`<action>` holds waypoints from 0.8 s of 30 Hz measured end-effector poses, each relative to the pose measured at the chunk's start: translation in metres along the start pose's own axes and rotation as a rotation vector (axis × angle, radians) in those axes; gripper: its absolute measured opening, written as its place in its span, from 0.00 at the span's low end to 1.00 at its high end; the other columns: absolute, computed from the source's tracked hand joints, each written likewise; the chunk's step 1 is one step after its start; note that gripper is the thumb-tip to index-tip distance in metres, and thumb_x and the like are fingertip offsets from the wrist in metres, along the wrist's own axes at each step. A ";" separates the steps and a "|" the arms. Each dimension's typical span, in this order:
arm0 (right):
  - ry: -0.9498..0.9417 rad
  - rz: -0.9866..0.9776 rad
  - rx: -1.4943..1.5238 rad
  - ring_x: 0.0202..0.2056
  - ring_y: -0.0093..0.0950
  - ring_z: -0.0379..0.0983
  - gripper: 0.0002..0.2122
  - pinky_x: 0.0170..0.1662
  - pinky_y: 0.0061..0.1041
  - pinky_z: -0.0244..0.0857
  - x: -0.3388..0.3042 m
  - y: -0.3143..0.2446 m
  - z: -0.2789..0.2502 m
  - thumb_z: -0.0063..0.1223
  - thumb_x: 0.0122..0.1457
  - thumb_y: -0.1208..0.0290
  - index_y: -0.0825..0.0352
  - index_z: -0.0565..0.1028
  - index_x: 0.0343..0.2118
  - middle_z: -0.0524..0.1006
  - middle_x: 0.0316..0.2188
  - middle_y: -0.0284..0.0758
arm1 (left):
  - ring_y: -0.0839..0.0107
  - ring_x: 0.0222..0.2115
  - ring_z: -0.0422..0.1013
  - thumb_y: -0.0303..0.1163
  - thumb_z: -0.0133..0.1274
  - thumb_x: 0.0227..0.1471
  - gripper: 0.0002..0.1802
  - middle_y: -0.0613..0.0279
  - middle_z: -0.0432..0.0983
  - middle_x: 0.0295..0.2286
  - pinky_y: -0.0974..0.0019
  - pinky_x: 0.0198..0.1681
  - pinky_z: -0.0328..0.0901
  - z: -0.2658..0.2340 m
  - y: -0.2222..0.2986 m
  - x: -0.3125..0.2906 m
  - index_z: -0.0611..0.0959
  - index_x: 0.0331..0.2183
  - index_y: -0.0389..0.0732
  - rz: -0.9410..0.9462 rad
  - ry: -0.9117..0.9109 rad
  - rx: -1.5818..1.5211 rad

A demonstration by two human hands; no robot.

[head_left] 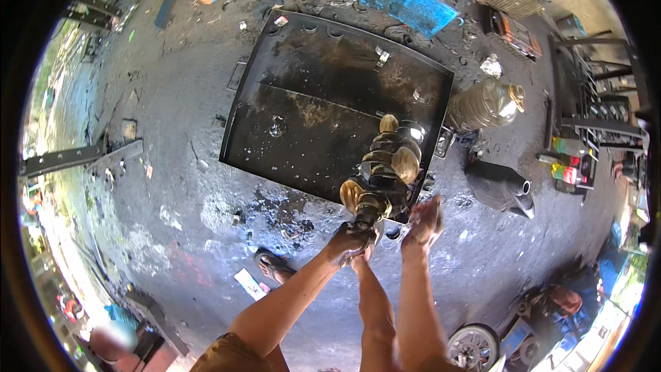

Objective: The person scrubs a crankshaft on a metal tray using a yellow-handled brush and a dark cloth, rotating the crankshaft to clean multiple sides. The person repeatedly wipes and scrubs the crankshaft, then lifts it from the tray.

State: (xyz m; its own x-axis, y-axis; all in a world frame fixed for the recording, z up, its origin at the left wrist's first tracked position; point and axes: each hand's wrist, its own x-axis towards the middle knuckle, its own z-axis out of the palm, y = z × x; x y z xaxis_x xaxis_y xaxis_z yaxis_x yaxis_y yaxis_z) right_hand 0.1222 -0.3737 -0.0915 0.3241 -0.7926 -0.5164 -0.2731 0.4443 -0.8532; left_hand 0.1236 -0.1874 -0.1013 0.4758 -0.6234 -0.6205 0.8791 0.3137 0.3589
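Note:
A crankshaft (387,158) with thick, shiny counterweights slants over the near right part of a shallow black metal tray (261,139). My left hand (350,242) is closed round its near end, just outside the tray's near edge. My right hand (425,222) is held up to the right of the crankshaft, apart from it; its fingers look stretched out and slightly blurred, with nothing visible in them. Dark oily grime and small bits of litter lie in the tray.
Right of the tray stand a large clear plastic bottle (485,105) and a black jug (498,186). A blue metal piece (406,1) lies beyond it. My sandalled foot (273,265) is near left, a spoked wheel (474,348) near right. A metal rack (592,124) stands far right.

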 end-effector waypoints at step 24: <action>-1.312 -0.461 -1.927 0.48 0.41 0.77 0.40 0.51 0.35 0.70 0.069 -0.089 0.140 0.67 0.37 0.33 0.64 0.80 0.46 0.80 0.45 0.45 | 0.66 0.29 0.75 0.51 0.60 0.52 0.20 0.59 0.79 0.30 0.62 0.28 0.72 0.101 0.000 0.040 0.80 0.39 0.46 -0.046 -0.295 -0.826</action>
State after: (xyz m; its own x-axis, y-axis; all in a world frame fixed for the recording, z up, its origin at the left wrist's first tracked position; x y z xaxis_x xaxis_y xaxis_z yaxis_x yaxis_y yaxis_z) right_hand 0.2956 -0.4094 -0.0614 0.5510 0.2301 -0.8021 0.0051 -0.9622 -0.2725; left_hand 0.1400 -0.2849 -0.0555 0.5127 -0.7720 -0.3758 0.6913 0.6307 -0.3525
